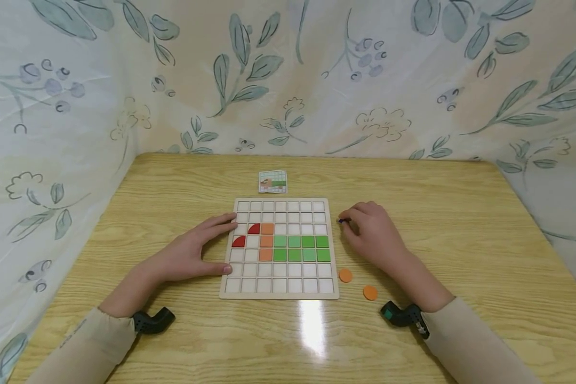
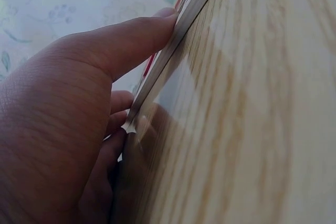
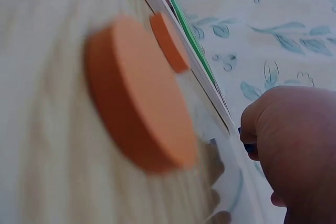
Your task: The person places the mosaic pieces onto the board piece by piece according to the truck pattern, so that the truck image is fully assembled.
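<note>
A white wooden grid board (image 1: 279,296) lies flat on the table. Two red quarter-circle pieces (image 1: 254,229), three salmon squares (image 1: 266,241) and several green squares (image 1: 294,241) sit in its cells. My left hand (image 1: 184,253) rests at the board's left edge, thumb and fingertips spread along the rim. To the right of the board, my right hand (image 1: 375,234) pinches a small dark blue piece (image 1: 342,221) between thumb and fingers. Most of that piece is hidden by the fingers, also in the right wrist view, so I cannot tell its shape.
Two orange discs (image 1: 345,275) lie off the board's lower right corner, one close to its edge. A small picture card (image 1: 272,182) with a coloured grid pattern lies behind the board. Patterned cloth (image 1: 288,80) hangs along the table's far edge and sides.
</note>
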Demonstrator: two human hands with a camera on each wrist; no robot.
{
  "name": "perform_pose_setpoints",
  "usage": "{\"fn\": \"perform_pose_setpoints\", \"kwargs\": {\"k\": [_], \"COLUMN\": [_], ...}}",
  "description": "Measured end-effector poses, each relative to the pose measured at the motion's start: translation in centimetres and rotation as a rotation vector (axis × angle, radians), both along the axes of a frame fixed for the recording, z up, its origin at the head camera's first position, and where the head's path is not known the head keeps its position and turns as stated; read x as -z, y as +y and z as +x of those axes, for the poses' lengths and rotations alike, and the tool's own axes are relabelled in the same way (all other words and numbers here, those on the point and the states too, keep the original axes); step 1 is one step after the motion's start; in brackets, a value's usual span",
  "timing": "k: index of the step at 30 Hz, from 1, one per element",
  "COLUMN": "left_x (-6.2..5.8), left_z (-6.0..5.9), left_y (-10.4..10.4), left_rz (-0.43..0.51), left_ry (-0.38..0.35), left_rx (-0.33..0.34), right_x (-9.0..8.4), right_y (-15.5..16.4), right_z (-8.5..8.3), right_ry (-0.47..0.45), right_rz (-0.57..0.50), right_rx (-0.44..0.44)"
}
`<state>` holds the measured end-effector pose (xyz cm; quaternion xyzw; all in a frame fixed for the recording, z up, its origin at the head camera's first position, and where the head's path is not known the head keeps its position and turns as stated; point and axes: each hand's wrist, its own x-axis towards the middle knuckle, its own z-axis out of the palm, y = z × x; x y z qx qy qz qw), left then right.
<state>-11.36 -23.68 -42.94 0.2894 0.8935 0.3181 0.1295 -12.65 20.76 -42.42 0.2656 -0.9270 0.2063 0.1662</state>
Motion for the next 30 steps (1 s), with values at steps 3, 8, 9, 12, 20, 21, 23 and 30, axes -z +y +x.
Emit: {"fn": "perform_pose_setpoints", "kwargs": {"k": [3, 8, 9, 12, 20, 21, 23, 30], "left_x": [0.0, 0.2, 0.2, 0.2, -0.1, -0.1, 0.0, 0.3], "left_z": [0.0, 0.1, 0.1, 0.1, 0.2, 0.2, 0.2, 0.2], "left_y": [0.0, -0.1, -0.1, 0.0, 0.0, 0.0, 0.0, 0.1], "left_rz": [-0.002, -0.004, -0.004, -0.005, 0.0, -0.001, -0.003, -0.001], "left_ry": [0.002, 0.006, 0.008, 0.015, 0.016, 0.017, 0.019, 0.024], "left_rx": [0.001, 0.003, 0.003, 0.004, 0.0, 0.0, 0.0, 0.004], "right_x": [0.1, 0.2, 0.2, 0.1, -0.2, -0.3, -0.4, -0.6], "right_y": [-0.7, -2.0, -2.4, -3.4, -6.3, -6.7, -7.4, -10.0], "right_z": [0.2, 0.7, 0.8, 1.0, 1.1, 1.1, 1.1, 1.0], "right_ry": [0.013, -0.017, -0.029, -0.05, -0.03, -0.032, -0.034, -0.027], "right_rz": [-0.004, -0.011, -0.011, -0.002, 0.026, 0.029, 0.037, 0.023], "right_rx": [-0.036, -0.085, -0.089, -0.107, -0.161, -0.165, -0.174, -0.218]}}
